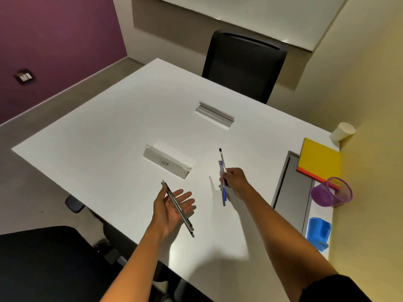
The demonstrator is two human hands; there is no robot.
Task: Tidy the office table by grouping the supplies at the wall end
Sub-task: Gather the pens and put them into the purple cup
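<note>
Over the white table [104, 136], my left hand [172, 209] is palm up with fingers spread, and a couple of dark pencils [182, 216] lie across it. My right hand [235, 182] is closed around a bundle of pens [222, 171], one blue and one clear with a black cap, held above the table. At the wall end on the right lie a yellow notebook [320, 159], a purple mesh cup [331, 192] tipped on its side, a blue holder [318, 233] and a white paper cup [342, 131].
Two name-card stands sit mid-table: one marked "TIGER" [166, 163], another farther back [214, 114]. A grey cable tray lid [292, 197] runs along the wall side. A black chair [244, 64] stands at the far edge, another at the near left [43, 262].
</note>
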